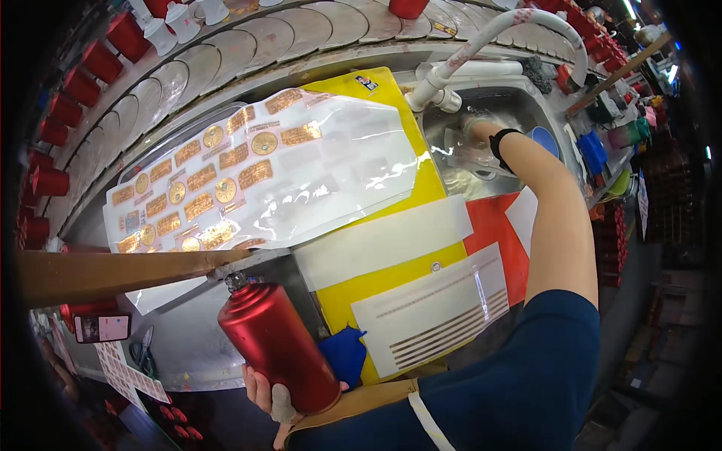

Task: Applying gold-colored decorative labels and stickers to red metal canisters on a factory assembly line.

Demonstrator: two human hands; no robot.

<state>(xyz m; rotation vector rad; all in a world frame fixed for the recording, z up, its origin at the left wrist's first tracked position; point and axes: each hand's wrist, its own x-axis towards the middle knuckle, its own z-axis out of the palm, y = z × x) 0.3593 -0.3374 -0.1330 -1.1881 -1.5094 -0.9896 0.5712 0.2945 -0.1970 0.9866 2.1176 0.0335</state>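
My left hand (pixel 262 388) is wrapped round the lower end of a glossy red metallic bottle (pixel 277 340). A pale cover sits on one of its fingers. The bottle leans to the upper left, its narrow neck close to the end of a wooden bar (pixel 120 272). At the upper right, my right hand (pixel 475 129) reaches down into the water of a metal sink (pixel 524 96). Water and glare hide its fingers and anything they may touch. A dark band circles that wrist. A blue bowl (pixel 544 141) stands by the sink's right wall.
Sheets of gold decals (pixel 252 154) lie on a yellow board (pixel 430 184) left of the sink. A striped sheet (pixel 440 316) and blue cloth (pixel 346 356) are nearer me. A curved faucet (pixel 481 37) arches over the sink. Red cups (pixel 100 62) line a slatted conveyor (pixel 226 52) behind.
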